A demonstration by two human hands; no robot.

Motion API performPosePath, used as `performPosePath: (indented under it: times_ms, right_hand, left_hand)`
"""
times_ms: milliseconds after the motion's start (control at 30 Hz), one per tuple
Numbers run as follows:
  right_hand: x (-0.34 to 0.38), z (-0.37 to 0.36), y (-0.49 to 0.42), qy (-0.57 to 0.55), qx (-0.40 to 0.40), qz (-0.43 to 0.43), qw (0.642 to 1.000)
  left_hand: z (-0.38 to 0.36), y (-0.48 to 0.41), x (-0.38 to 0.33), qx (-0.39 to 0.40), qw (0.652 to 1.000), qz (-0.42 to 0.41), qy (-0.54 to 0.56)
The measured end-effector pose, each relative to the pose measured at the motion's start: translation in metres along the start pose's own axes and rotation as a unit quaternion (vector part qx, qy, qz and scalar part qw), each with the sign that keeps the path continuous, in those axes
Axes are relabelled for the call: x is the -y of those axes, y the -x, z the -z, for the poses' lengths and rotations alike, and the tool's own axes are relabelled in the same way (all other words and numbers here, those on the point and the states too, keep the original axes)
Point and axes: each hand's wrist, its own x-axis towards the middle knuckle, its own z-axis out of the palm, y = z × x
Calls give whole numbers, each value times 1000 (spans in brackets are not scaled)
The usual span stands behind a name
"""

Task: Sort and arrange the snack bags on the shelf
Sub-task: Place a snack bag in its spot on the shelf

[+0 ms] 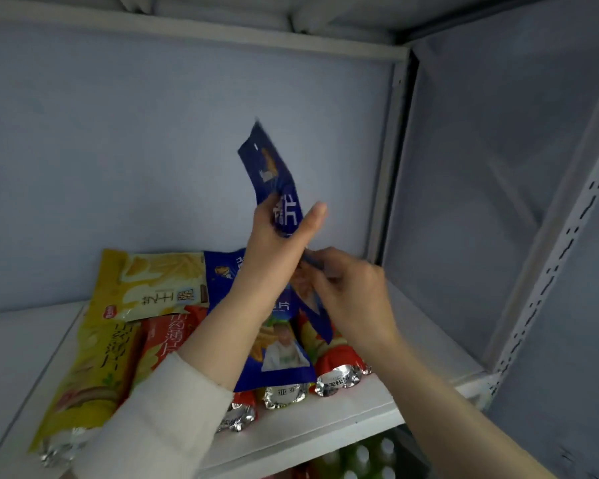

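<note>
Currently, both hands grip one blue snack bag point(277, 174) above the shelf point(325, 423), left hand point(274, 233) mid-bag, right hand point(350, 292) pinching its lower end; slack grip could drop it onto the pile.

shelf left point(25, 344): I see bare white board left of the yellow bags point(94, 361), room to pass there.
shelf right: bare strip between the red foil-ended packs point(339, 371) and the right side panel point(491, 209).
middle: the snack pile fills it, a blue bag lying flat point(274, 361) on top.
above pile: open up to the upper shelf point(194, 32), except my hands point(277, 233) and the raised blue bag point(274, 167).
back wall point(153, 150): closes the rear.
front right: perforated upright point(550, 264) narrows the entry.
</note>
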Motion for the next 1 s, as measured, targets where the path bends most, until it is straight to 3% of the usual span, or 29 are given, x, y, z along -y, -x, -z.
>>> performPosePath:
  times_ms: [100, 167, 300, 367, 467, 567, 667, 767, 867, 1000]
  right_hand:
    - [8, -7, 3, -26, 75, 23, 997]
    - [9, -7, 3, -73, 142, -6, 987]
    - [1, -5, -3, -109, 89, -103, 985]
    - [0, -5, -7, -195, 122, -172, 958]
    - [6, -16, -9, -326, 237, -230, 886]
    - [16, -33, -17, -360, 207, -251, 874]
    - [31, -59, -25, -249, 135, -200, 938]
    - [60, -91, -22, -125, 163, -64, 976]
    - [101, -117, -11, -104, 276, 35, 955]
    - [152, -147, -5, -131, 359, 72, 921]
  left_hand:
    - [20, -10, -3, -59, 997, 31, 43]
    - [36, -14, 1, -82, 996, 27, 35]
    - [74, -15, 5, -116, 986, 43, 109]
    - [89, -11, 5, -109, 983, 47, 137]
    - [103, -7, 4, -126, 984, 28, 127]
    - [117, 0, 3, -192, 975, 4, 110]
    - [128, 17, 0, -206, 978, 8, -15]
    - [134, 32, -13, -116, 992, 55, 12]
    - [169, 33, -20, -154, 984, 79, 32]
    - [248, 40, -12, -223, 969, 78, 65]
